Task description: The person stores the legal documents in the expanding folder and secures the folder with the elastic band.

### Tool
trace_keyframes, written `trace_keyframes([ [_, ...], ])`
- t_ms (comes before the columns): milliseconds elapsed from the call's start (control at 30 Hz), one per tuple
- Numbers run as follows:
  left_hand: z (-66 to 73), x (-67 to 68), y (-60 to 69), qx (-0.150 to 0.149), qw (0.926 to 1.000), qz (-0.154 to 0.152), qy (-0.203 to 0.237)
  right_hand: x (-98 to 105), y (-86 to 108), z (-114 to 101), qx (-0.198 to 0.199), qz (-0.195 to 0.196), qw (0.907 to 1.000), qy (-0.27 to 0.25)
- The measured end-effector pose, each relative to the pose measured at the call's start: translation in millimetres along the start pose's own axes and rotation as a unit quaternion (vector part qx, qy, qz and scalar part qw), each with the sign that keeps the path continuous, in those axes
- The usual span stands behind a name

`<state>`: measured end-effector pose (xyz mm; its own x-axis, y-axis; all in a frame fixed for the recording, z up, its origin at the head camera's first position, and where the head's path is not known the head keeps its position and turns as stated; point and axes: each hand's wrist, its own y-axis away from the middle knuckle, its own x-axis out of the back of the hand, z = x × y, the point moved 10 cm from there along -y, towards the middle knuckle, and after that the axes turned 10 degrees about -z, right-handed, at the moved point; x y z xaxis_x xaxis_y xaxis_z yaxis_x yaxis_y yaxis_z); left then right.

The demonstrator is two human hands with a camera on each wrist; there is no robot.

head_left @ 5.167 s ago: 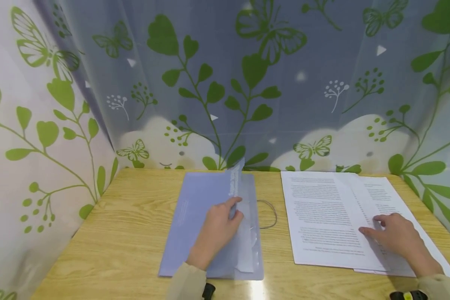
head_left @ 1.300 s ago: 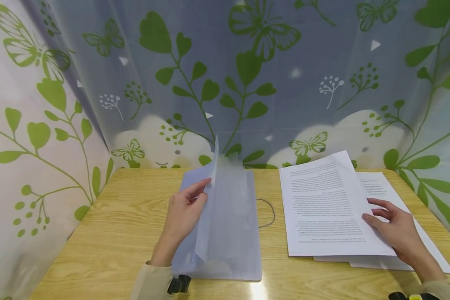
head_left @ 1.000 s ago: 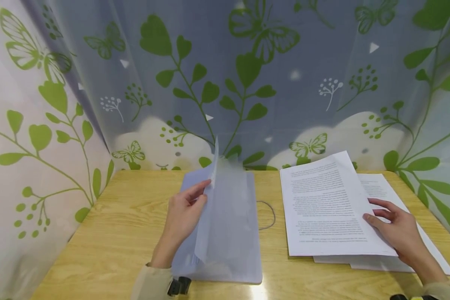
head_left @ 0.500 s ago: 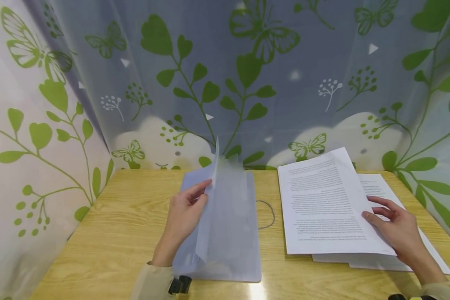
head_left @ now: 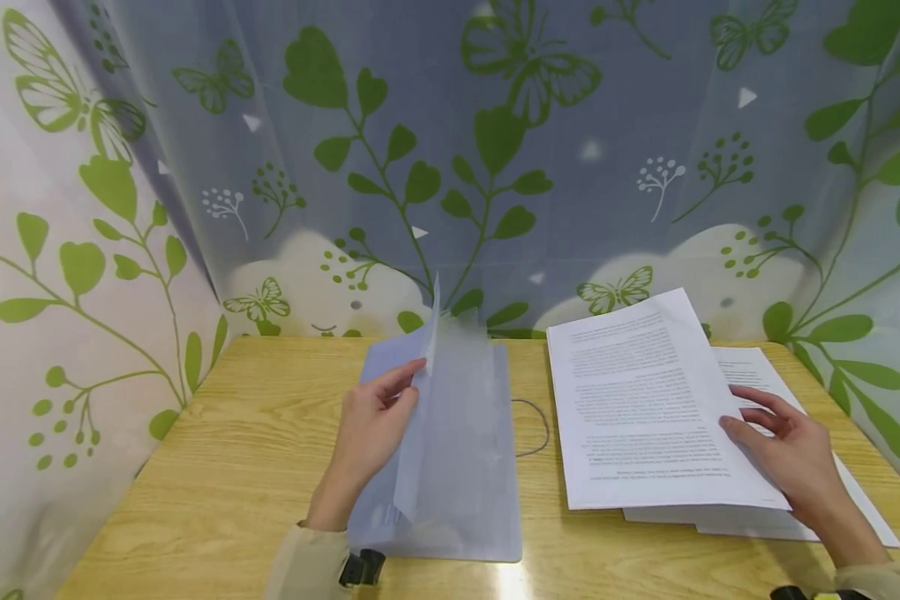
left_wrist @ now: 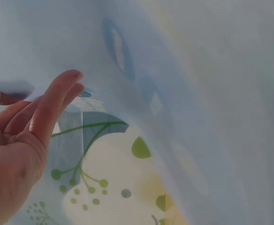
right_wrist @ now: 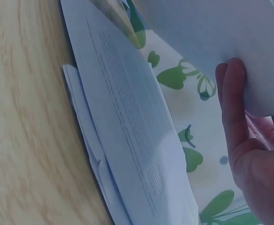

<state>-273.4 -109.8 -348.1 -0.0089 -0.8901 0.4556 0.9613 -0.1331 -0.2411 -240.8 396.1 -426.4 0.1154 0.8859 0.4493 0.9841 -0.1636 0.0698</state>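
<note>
My left hand [head_left: 371, 429] pinches a translucent plastic leaf [head_left: 418, 442] of the pale blue folder [head_left: 468, 533] and keeps it raised nearly upright. Beneath that leaf, to its right, lie more clear sleeves [head_left: 461, 417]. In the left wrist view the plastic hangs over the hand [left_wrist: 26, 136], blurred and close. My right hand [head_left: 791, 458] holds several printed sheets [head_left: 637, 400] by their right edge, thumb on top and fingers behind. These sheets are tilted up off other printed papers [head_left: 757, 375]. The right wrist view shows the fingers [right_wrist: 233, 93] against the underside of the lifted sheets.
A thin grey elastic cord [head_left: 543, 429] loops out from the folder's right side onto the wooden table [head_left: 247, 450]. A patterned curtain [head_left: 390, 150] with green leaves closes off the back and both sides. Loose papers [right_wrist: 127, 122] lie under the raised sheets.
Since the oldest frame, my left hand has raised the plastic leaf and swung it left. My right hand has gripped and lifted the top sheets, which lately drift slightly left and up.
</note>
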Motion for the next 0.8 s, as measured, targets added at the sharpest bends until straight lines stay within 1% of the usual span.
trace_keyframes([
  [100,0.5,0.4,0.1,-0.001,1.0000,0.002,0.000,-1.6,1.0,-2.4,-0.005,0.003,1.0000,-0.005],
  [300,0.8,1.2,0.4,0.000,1.0000,0.003,0.001,-6.7,2.8,-12.9,0.001,0.009,0.9998,0.018],
  [400,0.7,0.3,0.6,0.001,1.0000,0.001,0.002,-8.8,4.1,-18.7,0.007,0.012,0.9996,0.023],
  [533,1.1,-0.6,0.5,0.001,1.0000,-0.001,0.000,-11.0,6.6,-24.7,0.003,0.017,0.9995,0.027],
  [633,1.1,-1.3,0.1,-0.001,1.0000,-0.002,-0.001,-12.3,8.7,-29.2,0.001,0.018,0.9998,0.011],
  [800,0.3,-2.9,-0.4,-0.001,1.0000,-0.003,-0.003,-14.6,11.6,-39.1,0.016,0.013,0.9995,-0.025],
])
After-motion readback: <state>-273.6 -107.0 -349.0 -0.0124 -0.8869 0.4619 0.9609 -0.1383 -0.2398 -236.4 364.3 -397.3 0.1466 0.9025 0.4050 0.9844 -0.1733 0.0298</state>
